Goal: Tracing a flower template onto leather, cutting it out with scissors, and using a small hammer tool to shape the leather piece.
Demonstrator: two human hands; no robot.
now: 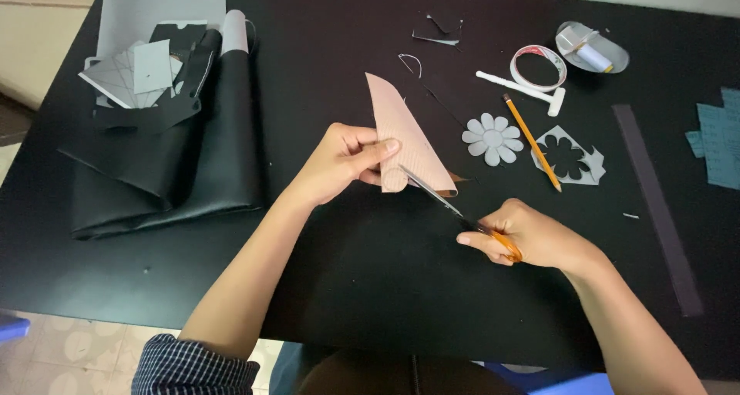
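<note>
My left hand [344, 158] pinches a folded sheet of pale pink-tan material [405, 133] that stands up in a pointed shape above the black table [370, 287]. A round lobe of the sheet sits at its lower edge, by my fingertips. My right hand [532, 237] grips orange-handled scissors [455, 208], and the blades meet the sheet's lower edge beside that lobe.
A grey flower cutout [492, 139], an orange pencil [532, 142] and a grey stencil with a flower-shaped hole [569, 158] lie right of the sheet. Further back are a tape roll [539, 65] and a white tool [522, 90]. Folded black material [166, 164] and grey card pieces fill the left side.
</note>
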